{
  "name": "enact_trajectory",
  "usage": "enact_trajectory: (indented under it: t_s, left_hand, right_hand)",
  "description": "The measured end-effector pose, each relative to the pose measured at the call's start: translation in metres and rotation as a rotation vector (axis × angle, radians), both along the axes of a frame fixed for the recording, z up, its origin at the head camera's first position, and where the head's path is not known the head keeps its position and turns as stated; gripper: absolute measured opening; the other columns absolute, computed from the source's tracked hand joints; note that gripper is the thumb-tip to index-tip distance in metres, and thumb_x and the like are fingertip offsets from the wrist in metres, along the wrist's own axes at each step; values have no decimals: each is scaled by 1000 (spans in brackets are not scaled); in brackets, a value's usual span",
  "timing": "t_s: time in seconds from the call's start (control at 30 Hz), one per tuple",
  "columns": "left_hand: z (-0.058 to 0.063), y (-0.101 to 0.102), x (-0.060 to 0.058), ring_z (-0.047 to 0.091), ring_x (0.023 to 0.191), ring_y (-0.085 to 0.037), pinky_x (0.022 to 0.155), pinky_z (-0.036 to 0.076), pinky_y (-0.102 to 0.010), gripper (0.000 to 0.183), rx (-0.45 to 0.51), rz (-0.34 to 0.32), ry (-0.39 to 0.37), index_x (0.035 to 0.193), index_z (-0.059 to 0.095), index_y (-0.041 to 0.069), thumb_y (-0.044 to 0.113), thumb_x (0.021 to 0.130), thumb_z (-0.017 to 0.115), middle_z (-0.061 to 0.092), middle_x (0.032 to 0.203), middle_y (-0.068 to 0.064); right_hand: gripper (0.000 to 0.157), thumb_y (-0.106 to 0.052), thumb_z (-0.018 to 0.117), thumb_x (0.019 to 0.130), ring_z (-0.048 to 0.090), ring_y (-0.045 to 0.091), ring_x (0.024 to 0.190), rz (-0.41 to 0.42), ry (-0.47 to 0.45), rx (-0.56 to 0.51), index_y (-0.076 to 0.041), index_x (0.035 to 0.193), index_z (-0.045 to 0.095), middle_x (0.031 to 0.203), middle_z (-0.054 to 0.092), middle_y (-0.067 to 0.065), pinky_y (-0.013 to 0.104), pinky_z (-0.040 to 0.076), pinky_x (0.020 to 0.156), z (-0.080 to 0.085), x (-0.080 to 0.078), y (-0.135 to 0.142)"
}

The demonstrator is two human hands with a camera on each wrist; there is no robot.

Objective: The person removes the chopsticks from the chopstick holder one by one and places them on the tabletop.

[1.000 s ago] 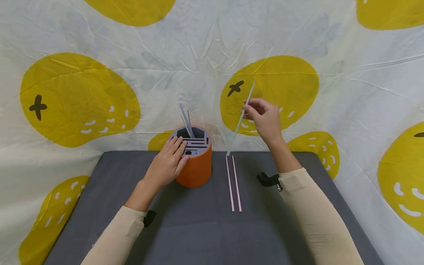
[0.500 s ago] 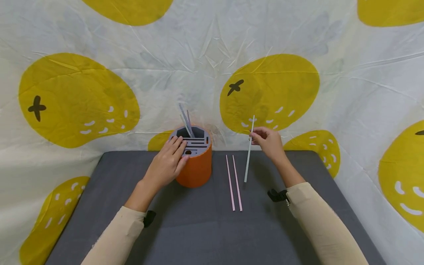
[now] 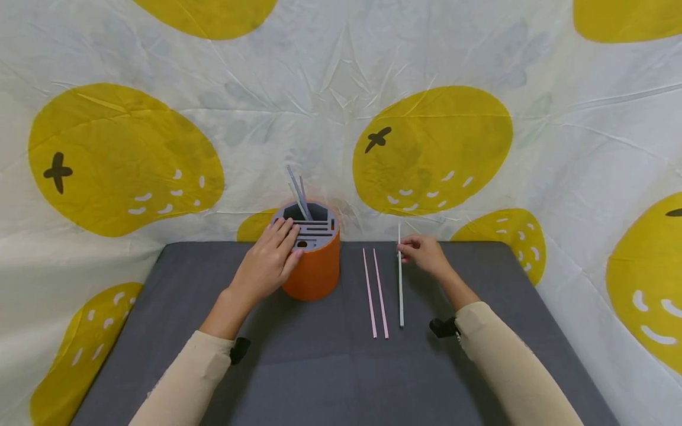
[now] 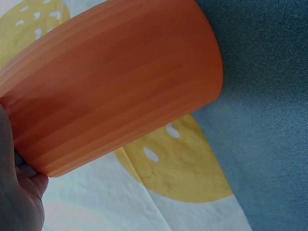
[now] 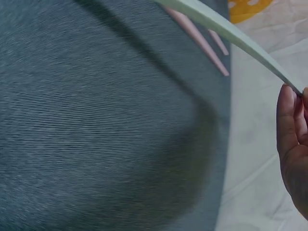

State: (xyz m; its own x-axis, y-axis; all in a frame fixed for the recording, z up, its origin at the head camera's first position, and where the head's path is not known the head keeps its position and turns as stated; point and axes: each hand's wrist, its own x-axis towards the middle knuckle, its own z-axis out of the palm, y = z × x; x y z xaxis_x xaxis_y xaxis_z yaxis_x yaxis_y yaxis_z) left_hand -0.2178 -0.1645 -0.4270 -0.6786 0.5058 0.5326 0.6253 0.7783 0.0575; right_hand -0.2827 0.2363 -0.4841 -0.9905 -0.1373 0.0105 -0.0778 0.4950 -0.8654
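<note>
Sticks [image 3: 301, 197] in orange holder [image 3: 314, 275], straight-fingered left hand [image 3: 265, 259] on top, pale stick [image 3: 401, 290] in right hand's grip [image 3: 423, 253].

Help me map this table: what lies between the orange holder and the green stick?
Two pink sticks, side by side on the dark table, in the head view.
</note>
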Motion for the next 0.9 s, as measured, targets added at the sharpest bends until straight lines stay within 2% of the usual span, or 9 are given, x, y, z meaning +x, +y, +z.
enact_trajectory:
  t_s: [0.23, 0.37, 0.7, 0.9]
  left_hand:
    - [1, 1, 2, 44, 147, -42, 122, 35, -58, 56, 0, -2, 7, 149, 52, -3, 29, 104, 59, 50, 154, -25]
    - [1, 1, 2, 44, 147, -42, 122, 35, -58, 56, 2, -2, 9, 149, 52, -3, 30, 104, 61, 50, 154, -25]
    - [2, 1, 2, 46, 145, -43, 121, 35, -58, 55, 8, -20, 24, 148, 53, -5, 30, 106, 57, 51, 152, -27]
    - [1, 1, 2, 47, 145, -43, 122, 34, -58, 54, 16, -21, 27, 147, 53, -5, 28, 105, 59, 52, 152, -27]
  right_hand:
    - [26, -8, 67, 101, 70, 8, 69, 10, -132, -14, 14, 115, 69, 93, 76, 19, 31, 65, 70, -23, -2, -4]
    - [25, -4, 67, 100, 68, 7, 68, 4, -174, -55, 17, 114, 68, 90, 76, 17, 28, 64, 67, -33, -2, -9]
    - [23, -4, 70, 98, 65, 8, 64, -130, -284, -104, 14, 112, 70, 80, 72, 7, 22, 61, 59, -43, 2, -17]
    - [22, -3, 73, 95, 65, 7, 62, -157, -299, -97, 14, 109, 71, 74, 69, 3, 22, 61, 59, -45, 2, -22]
